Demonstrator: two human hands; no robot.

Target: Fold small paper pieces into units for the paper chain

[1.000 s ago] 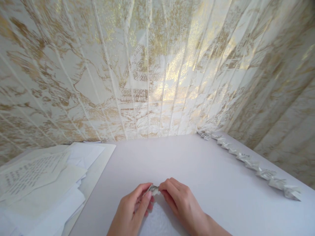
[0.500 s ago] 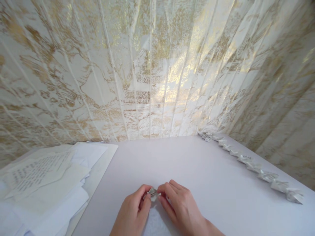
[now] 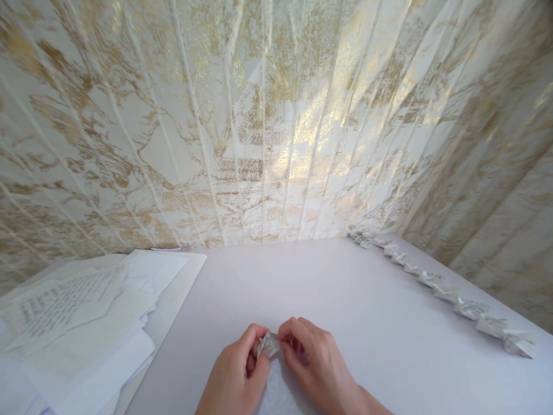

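Note:
A small piece of folded paper [image 3: 270, 344], greyish with print-like marks, is held up between both hands near the front of the table. My left hand [image 3: 237, 369] pinches its left side between thumb and fingers. The fingertips of my right hand [image 3: 317, 360] are closed on its right edge, with the other fingers curled. Part of the paper is hidden behind the left fingers. Beneath the hands, a pale whitish patch [image 3: 279, 392] shows on the table; I cannot make out what it is.
Several folded paper pieces [image 3: 470, 309] form a slanting row along the right edge of the white table [image 3: 345, 288]. Loose papers [image 3: 86, 323], one covered with writing, are heaped at the left. A gold-patterned curtain [image 3: 259, 144] hangs behind the table.
The folded paper has turned in my fingers and shows a broader face now. My left hand has shifted slightly right, and my right fingertips have closed in on the paper's edge.

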